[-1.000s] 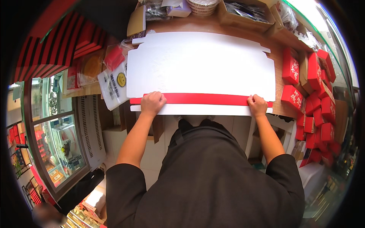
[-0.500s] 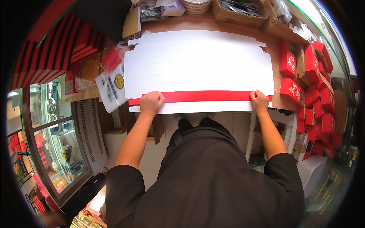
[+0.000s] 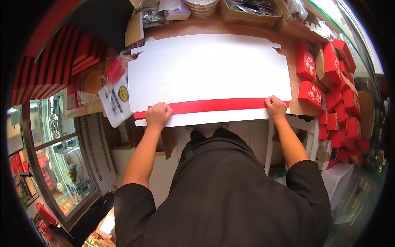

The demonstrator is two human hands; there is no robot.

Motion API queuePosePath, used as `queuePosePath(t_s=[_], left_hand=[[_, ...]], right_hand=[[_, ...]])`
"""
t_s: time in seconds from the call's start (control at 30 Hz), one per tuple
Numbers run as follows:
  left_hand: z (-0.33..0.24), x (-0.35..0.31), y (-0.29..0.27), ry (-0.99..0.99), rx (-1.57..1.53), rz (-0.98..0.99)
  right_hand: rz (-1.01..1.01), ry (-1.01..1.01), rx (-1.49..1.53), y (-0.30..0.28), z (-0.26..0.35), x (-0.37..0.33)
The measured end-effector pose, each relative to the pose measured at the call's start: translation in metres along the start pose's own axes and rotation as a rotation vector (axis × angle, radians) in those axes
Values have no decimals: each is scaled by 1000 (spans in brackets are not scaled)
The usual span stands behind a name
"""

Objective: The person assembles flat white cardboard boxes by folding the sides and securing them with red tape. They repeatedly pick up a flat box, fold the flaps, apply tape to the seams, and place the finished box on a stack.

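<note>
A large white cardboard box blank (image 3: pixel 205 70) with notched corners lies flat on the wooden table. Along its near side runs a folded strip showing a red outer face (image 3: pixel 218 105), with a white flap (image 3: pixel 218 118) in front of it at the table's edge. My left hand (image 3: pixel 159 115) is closed over the left part of the red strip. Toward the strip's right end, my right hand (image 3: pixel 276 108) grips it the same way, fingers curled. The undersides of both grips are hidden.
Red printed boxes (image 3: pixel 310 94) are piled on the right. A clear plastic bag with a yellow smiley (image 3: pixel 123 93) lies left of the blank. Along the back stand an open carton (image 3: pixel 251 16) and stacked round containers (image 3: pixel 201 7). Striped red-and-black boxes (image 3: pixel 47 61) rise at far left.
The whole view has shifted slightly, so blank and hands appear a little further left. Both hands keep their hold on the red strip; the blank stays flat.
</note>
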State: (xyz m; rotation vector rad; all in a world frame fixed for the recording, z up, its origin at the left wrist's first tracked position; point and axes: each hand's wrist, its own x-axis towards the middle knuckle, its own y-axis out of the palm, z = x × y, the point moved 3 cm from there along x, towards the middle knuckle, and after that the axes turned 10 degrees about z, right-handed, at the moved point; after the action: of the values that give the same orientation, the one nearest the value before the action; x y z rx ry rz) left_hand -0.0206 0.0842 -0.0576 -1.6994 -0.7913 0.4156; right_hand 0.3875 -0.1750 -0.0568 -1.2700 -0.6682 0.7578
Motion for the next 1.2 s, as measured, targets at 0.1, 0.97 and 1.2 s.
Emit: queuePosePath(t_s=[0.1, 0.97, 1.2], left_hand=[[-1, 1, -2, 1, -6, 13], [2, 2, 6, -1, 86, 98], [-7, 6, 1, -12, 84, 143]], right_hand=[[-16, -12, -4, 6, -4, 0], [-166, 31, 121, 3, 1, -2], [-86, 84, 88, 8, 2, -3]])
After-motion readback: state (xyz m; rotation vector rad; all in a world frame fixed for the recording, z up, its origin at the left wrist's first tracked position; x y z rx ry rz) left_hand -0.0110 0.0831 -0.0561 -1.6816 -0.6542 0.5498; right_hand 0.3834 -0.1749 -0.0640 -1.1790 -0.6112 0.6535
